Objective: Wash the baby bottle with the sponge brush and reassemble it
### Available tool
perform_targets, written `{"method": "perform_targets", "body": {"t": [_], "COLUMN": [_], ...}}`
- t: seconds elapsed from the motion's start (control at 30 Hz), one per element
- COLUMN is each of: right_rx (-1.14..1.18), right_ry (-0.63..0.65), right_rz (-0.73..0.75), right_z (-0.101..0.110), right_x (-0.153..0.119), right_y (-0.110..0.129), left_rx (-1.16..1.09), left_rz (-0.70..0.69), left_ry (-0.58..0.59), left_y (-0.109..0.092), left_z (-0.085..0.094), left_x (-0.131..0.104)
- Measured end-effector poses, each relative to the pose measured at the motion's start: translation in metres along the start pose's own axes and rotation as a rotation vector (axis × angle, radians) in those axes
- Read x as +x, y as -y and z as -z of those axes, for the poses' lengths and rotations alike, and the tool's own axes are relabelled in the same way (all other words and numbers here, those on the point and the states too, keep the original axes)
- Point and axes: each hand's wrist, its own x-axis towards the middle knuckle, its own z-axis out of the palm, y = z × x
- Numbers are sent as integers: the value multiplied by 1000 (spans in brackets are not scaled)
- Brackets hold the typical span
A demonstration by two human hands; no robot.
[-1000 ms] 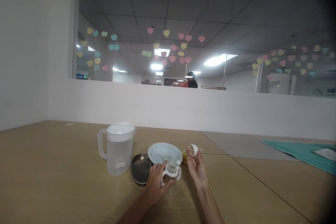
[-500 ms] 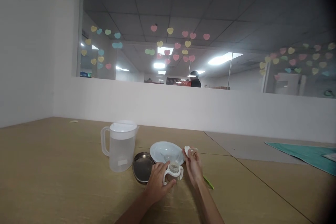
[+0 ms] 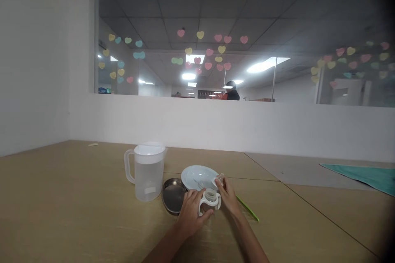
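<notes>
My left hand (image 3: 191, 213) is closed around the side of a clear baby bottle (image 3: 210, 196) with white handles, which stands upright with its mouth uncovered. Just above and to the right of it, my right hand (image 3: 228, 197) pinches a clear bottle nipple (image 3: 220, 177) in a white collar, apart from the bottle's mouth. Behind both hands lies a white bowl (image 3: 193, 172) with something clear in it, too indistinct to name. An oval metal tray (image 3: 173, 197) sits left of my left hand.
A translucent lidded pitcher (image 3: 149, 178) stands to the left, beside the metal tray. Right of my right hand lies a thin green stick-like thing (image 3: 249, 208). A teal cloth (image 3: 364, 175) is spread at the far right. Beyond the wall is a window with heart-shaped notes (image 3: 208, 52).
My right hand has come lower and nearer the bottle, and the nipple has turned from pointing sideways to pointing more upward. My left hand keeps its hold. The view has shifted slightly.
</notes>
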Motion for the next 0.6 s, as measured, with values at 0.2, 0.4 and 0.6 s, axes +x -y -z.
{"method": "perform_targets", "body": {"t": [0.2, 0.4, 0.6], "right_rx": [70, 281, 267], "right_ry": [-64, -142, 12], "right_rz": [-123, -238, -202], "right_z": [5, 4, -5], "right_x": [5, 6, -2], "right_y": [2, 6, 19], "left_rx": [8, 7, -5], "left_rz": [24, 32, 36], "left_ry": [23, 22, 31], "left_y": [-3, -3, -4], "left_z": [1, 0, 1], "left_x": [1, 1, 2]}}
